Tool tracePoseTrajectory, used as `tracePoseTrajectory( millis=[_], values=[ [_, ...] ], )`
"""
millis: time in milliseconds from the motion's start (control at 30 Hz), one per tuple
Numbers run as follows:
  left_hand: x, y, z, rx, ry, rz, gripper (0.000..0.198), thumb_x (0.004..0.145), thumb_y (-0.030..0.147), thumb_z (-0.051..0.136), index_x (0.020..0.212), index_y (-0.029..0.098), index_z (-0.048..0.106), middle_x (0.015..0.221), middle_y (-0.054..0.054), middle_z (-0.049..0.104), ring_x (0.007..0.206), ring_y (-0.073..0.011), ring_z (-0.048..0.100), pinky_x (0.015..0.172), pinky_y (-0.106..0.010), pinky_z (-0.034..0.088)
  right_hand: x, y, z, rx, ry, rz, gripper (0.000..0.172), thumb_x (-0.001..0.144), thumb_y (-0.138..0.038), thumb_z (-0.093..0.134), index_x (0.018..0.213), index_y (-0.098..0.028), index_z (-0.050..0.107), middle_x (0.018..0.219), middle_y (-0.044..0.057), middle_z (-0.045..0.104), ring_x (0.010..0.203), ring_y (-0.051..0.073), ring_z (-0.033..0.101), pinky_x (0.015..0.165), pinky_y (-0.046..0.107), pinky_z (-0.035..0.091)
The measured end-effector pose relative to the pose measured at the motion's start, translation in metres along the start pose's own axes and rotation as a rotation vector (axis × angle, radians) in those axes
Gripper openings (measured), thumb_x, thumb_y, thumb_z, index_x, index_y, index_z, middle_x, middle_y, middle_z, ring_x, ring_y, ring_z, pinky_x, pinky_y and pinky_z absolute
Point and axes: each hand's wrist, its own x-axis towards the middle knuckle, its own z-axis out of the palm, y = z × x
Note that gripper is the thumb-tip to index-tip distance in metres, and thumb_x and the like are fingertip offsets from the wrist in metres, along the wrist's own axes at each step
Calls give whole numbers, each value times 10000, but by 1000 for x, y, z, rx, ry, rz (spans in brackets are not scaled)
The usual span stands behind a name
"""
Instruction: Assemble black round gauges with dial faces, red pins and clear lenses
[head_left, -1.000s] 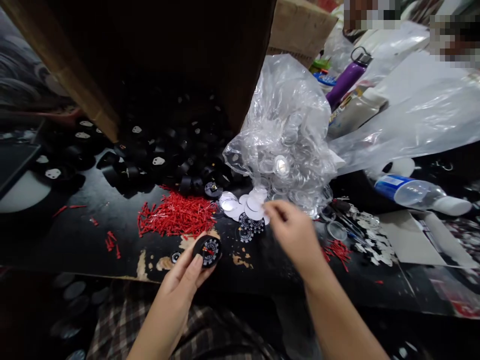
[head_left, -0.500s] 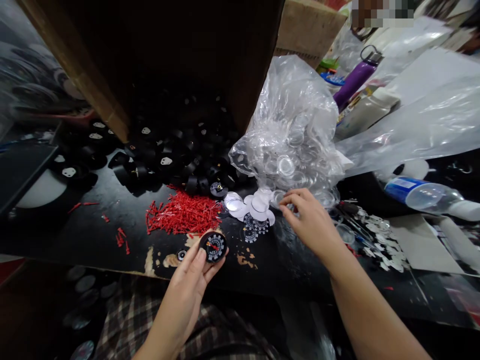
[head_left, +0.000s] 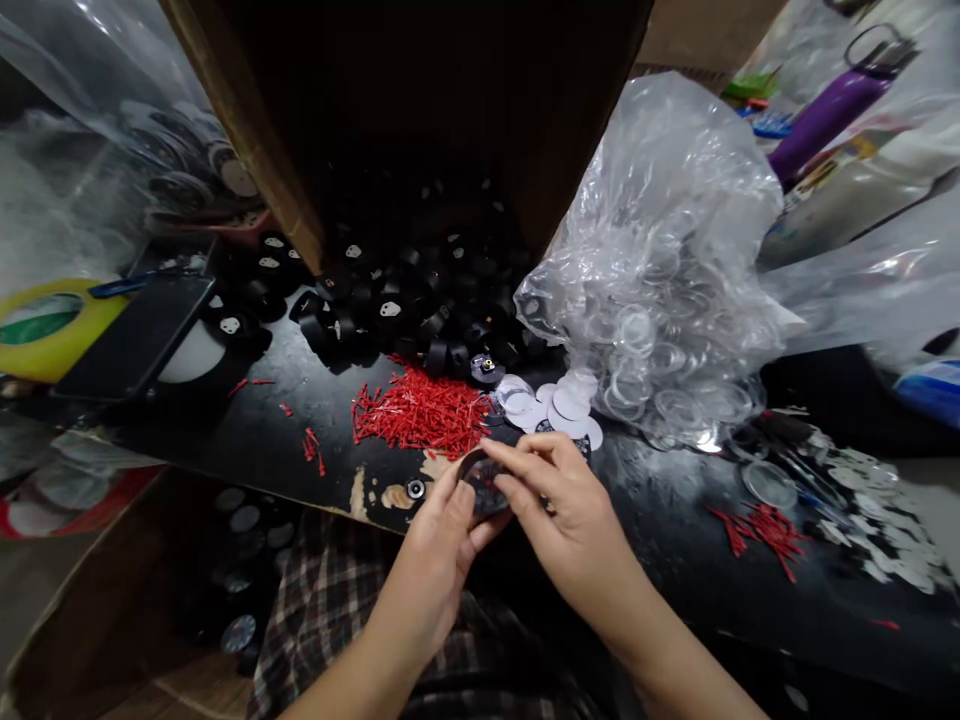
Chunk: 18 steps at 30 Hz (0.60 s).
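My left hand (head_left: pixel 435 555) grips a small round black compass (head_left: pixel 481 482) at the front edge of the black table (head_left: pixel 247 440). My right hand (head_left: pixel 559 500) has its fingers on the top of the same compass, seemingly with a clear round cover between them; the cover is hard to make out. Right behind the hands lie a heap of small red needles (head_left: pixel 420 412) and several white discs (head_left: pixel 559 400). A clear plastic bag of transparent round covers (head_left: pixel 660 290) stands behind my right hand.
Black round housings (head_left: pixel 397 310) spill from a tipped cardboard box (head_left: pixel 420 110). A yellow tape roll (head_left: pixel 45 325) and a dark tablet (head_left: pixel 135 335) lie at left. More red needles (head_left: pixel 757 522), white scraps (head_left: pixel 862 500) and a purple bottle (head_left: pixel 825 110) sit at right. A box of finished pieces (head_left: pixel 240 560) stands below.
My right hand left the bag of clear covers and came back onto the compass in my left hand. The view swung left and nearer.
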Motion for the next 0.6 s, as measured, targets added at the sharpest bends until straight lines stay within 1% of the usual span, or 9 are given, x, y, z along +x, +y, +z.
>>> tracePoseTrajectory(
  millis=[67, 133, 167, 200, 300, 400, 500, 567, 600],
  values=[
    [2, -2, -2, 105, -11, 50, 335, 841, 358, 627, 1158, 252, 644, 1295, -61, 631, 1207, -256, 565, 990, -393, 482, 2, -3, 2, -79, -6, -19, 322, 923, -190, 481, 1193, -275, 633, 1102, 69, 540, 899, 156, 597, 795, 319, 515],
    [2, -3, -4, 233, -12, 97, 366, 812, 335, 662, 1166, 241, 647, 1309, -59, 622, 1244, -266, 533, 1037, -406, 443, 4, -4, 3, -92, -32, -1, 249, 931, -228, 487, 1104, -261, 664, 1103, 62, 541, 902, 153, 592, 788, 307, 501],
    [1, -2, -4, 295, -26, 117, 383, 807, 327, 668, 1178, 236, 644, 1312, -60, 620, 1255, -265, 524, 1058, -402, 421, 6, -5, 4, -88, -37, 14, 214, 942, -260, 475, 1024, -233, 670, 1045, 57, 564, 885, 152, 590, 769, 297, 490],
    [-1, -2, -5, 352, -52, 134, 400, 809, 321, 665, 1199, 237, 635, 1318, -59, 617, 1263, -260, 517, 1075, -392, 402, 7, -6, 4, -97, -30, 27, 231, 957, -294, 447, 924, -204, 657, 947, 48, 584, 837, 152, 586, 734, 289, 474],
    [-8, -2, -5, 466, -141, 156, 410, 839, 307, 629, 1247, 267, 607, 1328, -44, 610, 1257, -239, 526, 1083, -354, 391, 10, -8, 7, -223, 24, 25, 378, 992, -321, 320, 706, -188, 529, 665, 10, 548, 651, 150, 525, 631, 293, 393],
    [-12, -1, -6, 532, -158, 170, 394, 857, 303, 605, 1251, 289, 603, 1335, -28, 605, 1243, -231, 539, 1082, -340, 390, 13, -8, 14, -306, 65, -47, 386, 990, -252, 271, 675, -194, 486, 623, 4, 536, 606, 144, 493, 626, 297, 351],
    [-11, 2, -5, 588, -106, 197, 381, 852, 308, 609, 1233, 283, 617, 1323, -31, 614, 1231, -240, 549, 1084, -356, 385, 17, -9, 24, -279, 76, -86, 383, 982, -213, 269, 651, -200, 464, 605, -1, 519, 587, 137, 473, 618, 286, 344],
    [-12, 8, -8, 591, -75, 204, 382, 842, 317, 618, 1222, 278, 626, 1327, -39, 610, 1245, -251, 536, 1090, -373, 375, 19, -11, 29, -246, 59, -85, 389, 982, -222, 279, 639, -201, 462, 595, -2, 514, 580, 138, 465, 613, 284, 346],
    [-15, 12, -14, 584, -67, 192, 381, 835, 323, 625, 1213, 280, 633, 1328, -40, 610, 1251, -256, 530, 1090, -380, 373, 19, -12, 30, -219, 24, -80, 391, 984, -239, 294, 638, -200, 471, 596, -3, 521, 582, 139, 469, 613, 282, 350]
  ],
)
